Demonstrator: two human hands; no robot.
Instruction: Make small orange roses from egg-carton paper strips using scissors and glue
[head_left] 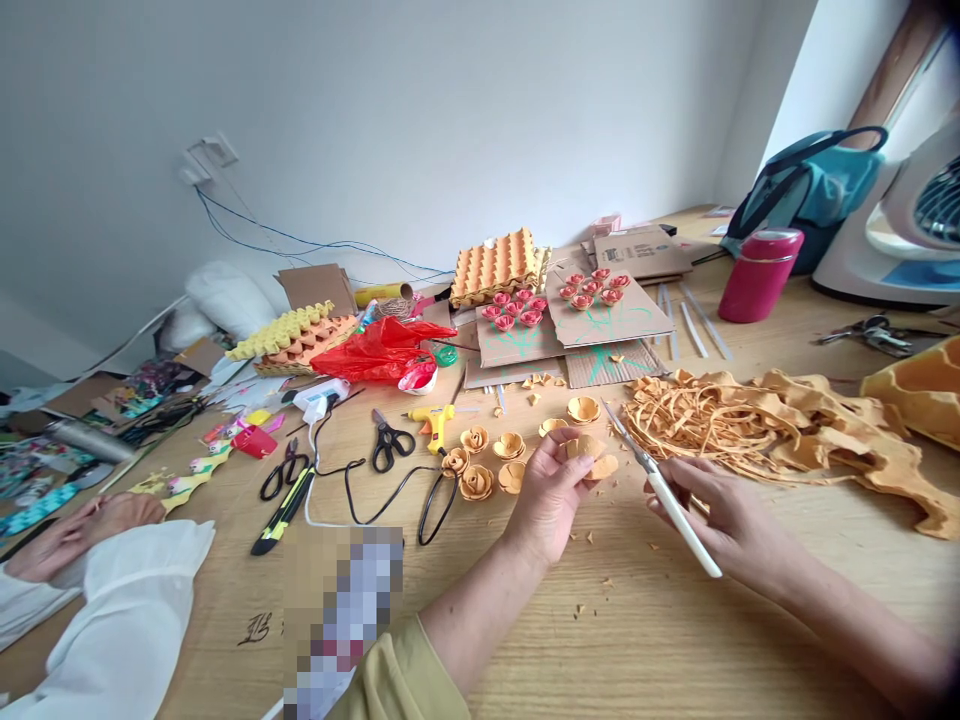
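My left hand (546, 500) pinches an orange egg-carton cup (601, 467) cut into petal shapes, between thumb and fingers. In my right hand (727, 515) is a pair of white-handled scissors (679, 520), with the blades pointing up and away, just right of the cup and apart from it. Beside my left hand stand several orange carton flowers (477, 483) and petal cups (583, 408). Small orange scraps (609, 582) lie under and around my hands. Past my right hand spreads a heap of orange carton strips and offcuts (697, 420).
A yellow glue gun (435, 425), black scissors (390, 440) and a cutter knife (283, 510) lie to the left. Cardboard with pink flowers (607, 325), egg trays (495, 268) and a red bag (382, 350) stand behind. A co-worker's hands (97, 520) rest far left. A magenta flask (761, 275) stands right.
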